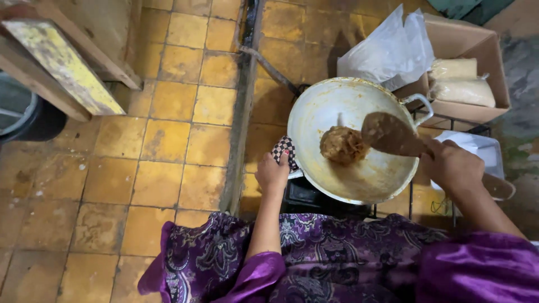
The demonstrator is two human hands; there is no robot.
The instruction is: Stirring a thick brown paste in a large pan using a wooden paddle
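- The left hand (273,173) is closed on a checked cloth (284,150), pinching it against the near-left rim of the big pale wok (314,106); the cloth sits between the fingers and the metal.
- The right hand (452,166) is wrapped tight round the handle of a wooden paddle (390,133); the broad blade, smeared brown, hangs over the right half of the wok, just beside the food and perhaps brushing it; I cannot tell which.
- The brown lump of dough (342,145) lies in the middle of the wok, a little low of centre, with smears trailing across the bottom.
- The wok rests on a dark burner and wire stand (418,193) set low at the person's knees; purple patterned fabric (337,252) spreads close under it.
- To my eye the wok looks tilted on its stand; a hard shove of the paddle against that sticky mass could rock or slide it if the cloth grip gives.
- The cloth is small; should it slip, bare fingers would meet a rim that may be hot.
- The loose fabric lies near the burner; a flame there, if lit, could catch it.
- Far right, a cardboard box (477,45) with plastic bags (393,50) stands near the wok; heat or a splash could reach the plastic.
- Yellow floor tiles (168,134) run off to the left.
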